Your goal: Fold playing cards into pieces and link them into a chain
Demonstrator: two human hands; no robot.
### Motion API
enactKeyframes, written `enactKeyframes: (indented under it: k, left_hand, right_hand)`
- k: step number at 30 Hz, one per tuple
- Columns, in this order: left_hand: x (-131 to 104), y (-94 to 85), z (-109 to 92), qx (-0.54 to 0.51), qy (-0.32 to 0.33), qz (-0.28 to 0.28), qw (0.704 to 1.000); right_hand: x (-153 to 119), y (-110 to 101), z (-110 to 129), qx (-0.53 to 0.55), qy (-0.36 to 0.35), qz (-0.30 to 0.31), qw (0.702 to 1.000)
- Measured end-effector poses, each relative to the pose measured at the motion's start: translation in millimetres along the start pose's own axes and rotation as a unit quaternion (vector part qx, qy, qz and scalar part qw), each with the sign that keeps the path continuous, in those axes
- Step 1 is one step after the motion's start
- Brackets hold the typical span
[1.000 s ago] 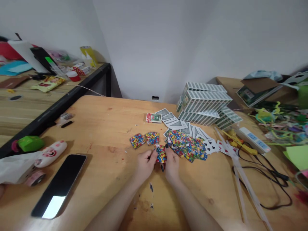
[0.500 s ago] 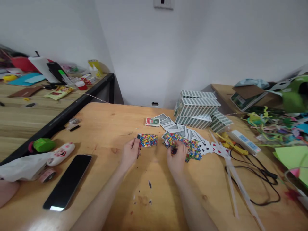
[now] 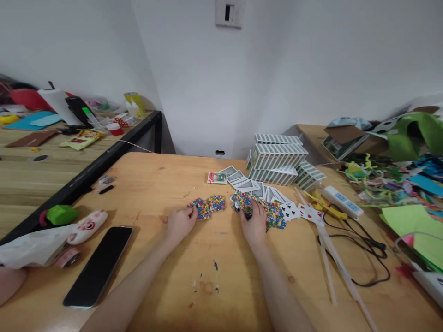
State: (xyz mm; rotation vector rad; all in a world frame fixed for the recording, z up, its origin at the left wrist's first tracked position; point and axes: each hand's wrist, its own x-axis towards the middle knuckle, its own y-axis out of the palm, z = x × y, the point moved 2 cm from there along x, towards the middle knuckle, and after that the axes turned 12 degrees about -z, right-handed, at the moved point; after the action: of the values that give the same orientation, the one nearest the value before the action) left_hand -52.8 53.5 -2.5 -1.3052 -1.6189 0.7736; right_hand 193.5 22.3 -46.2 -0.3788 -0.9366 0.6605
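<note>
My left hand (image 3: 182, 225) pinches the near left edge of a small multicoloured patterned card (image 3: 204, 210) on the wooden table. Touching its right side, or very close to it, lies another multicoloured piece (image 3: 217, 203). My right hand (image 3: 254, 225) is closed over the left part of a spread of multicoloured patterned cards (image 3: 276, 216), thumb and fingers curled onto them; the exact grip is partly hidden. Behind that spread, grey-backed playing cards (image 3: 246, 184) lie fanned out. Face-up playing cards (image 3: 290, 210) show clubs and hearts at the right.
Striped card boxes (image 3: 278, 157) are stacked at the back, near a red-and-green card pack (image 3: 217, 178). A power strip (image 3: 342, 202), black cable and clear strips (image 3: 341, 263) lie right. A phone (image 3: 99, 266) and a white plush item (image 3: 88, 226) lie left.
My left hand has moved slightly left and down. The single colourful rectangle by it now shows as two pieces set at an angle. My right hand stays on the spread. The view has tilted up slightly.
</note>
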Motion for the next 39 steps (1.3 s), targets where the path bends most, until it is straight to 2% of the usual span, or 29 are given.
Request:
enactKeyframes:
  k: [5,9,13,19,22,25,29,34,39]
  left_hand:
    - [-3,-7.0,-3,-0.01,0.014,-0.016,1.0]
    - [-7,-9.8,-12,-0.044,0.019,-0.032,0.998]
    - [-12,-2.2,-31,-0.101,0.035,-0.042,0.993]
    - [-24,16.4,-70,-0.147,0.11,-0.003,0.983]
    - [-25,23.2,-89,-0.169,0.144,0.003,0.975]
    - [-21,30.7,-107,-0.214,0.172,-0.001,0.962]
    - [-14,42.8,-122,-0.268,0.16,-0.018,0.95]
    - [-10,55.5,-125,-0.255,0.169,-0.024,0.952]
    - [-8,60.9,-122,-0.259,0.163,-0.014,0.952]
  right_hand:
    - [1,-3,4,0.001,-0.007,0.01,1.0]
    - [0,-3,8,-0.026,-0.012,0.003,1.0]
    - [0,-2,10,-0.033,-0.008,-0.011,0.999]
    - [3,-7,9,0.019,0.011,0.005,1.0]
    - [3,-9,8,0.019,0.05,0.008,0.999]
    - [3,-13,6,0.001,0.113,-0.022,0.993]
    - [4,-19,6,-0.011,0.169,-0.065,0.983]
    - [7,-23,3,0.052,0.236,-0.08,0.967]
    - [8,-18,-1,0.179,0.306,-0.109,0.929]
